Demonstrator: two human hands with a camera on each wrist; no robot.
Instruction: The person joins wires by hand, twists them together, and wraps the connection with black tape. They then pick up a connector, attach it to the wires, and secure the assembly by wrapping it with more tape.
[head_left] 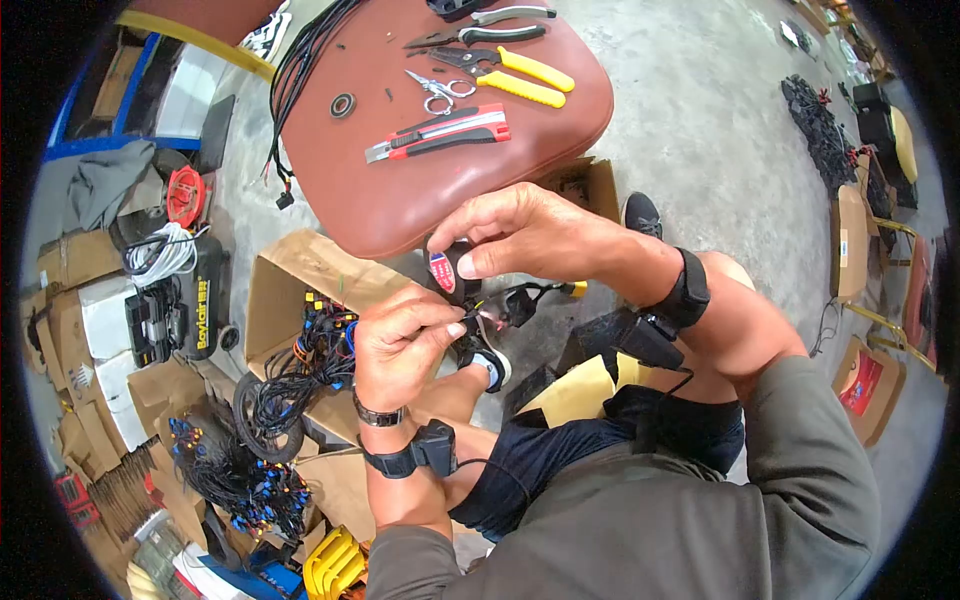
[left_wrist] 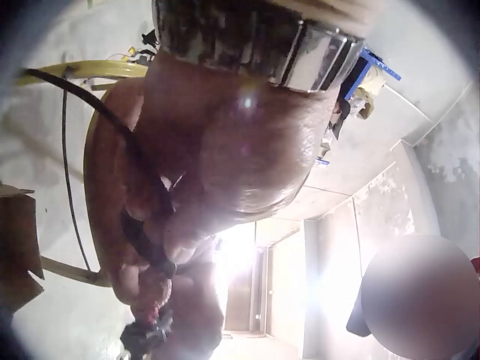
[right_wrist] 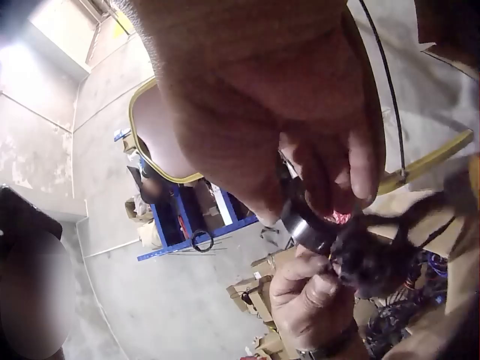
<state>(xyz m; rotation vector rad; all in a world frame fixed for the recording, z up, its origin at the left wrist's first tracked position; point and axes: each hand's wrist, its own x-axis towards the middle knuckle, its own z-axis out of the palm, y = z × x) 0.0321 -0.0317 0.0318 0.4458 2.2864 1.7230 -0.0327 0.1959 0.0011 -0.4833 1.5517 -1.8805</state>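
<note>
Just in front of the seat edge, my right hand [head_left: 535, 238] grips a roll of black electrical tape [head_left: 443, 271] with a red and blue label at its core. In the right wrist view the shiny tape roll [right_wrist: 306, 229] sits under the curled fingers. My left hand [head_left: 400, 345] is close below it, thumb and forefinger pinching a thin black cable [left_wrist: 112, 112]. A dark connector [left_wrist: 146, 336] hangs past those fingertips in the left wrist view. Beside the hands, the dark bundle at the cable's end [right_wrist: 367, 259] partly overlaps the left fingertips.
On the red-brown seat [head_left: 390, 210] lie a utility knife [head_left: 440, 133], small scissors [head_left: 440, 92], yellow-handled wire strippers [head_left: 510, 78], pliers [head_left: 480, 36], a bearing [head_left: 343, 105] and black cables [head_left: 300, 75]. An open cardboard box [head_left: 290, 270] of wiring harnesses stands at the left.
</note>
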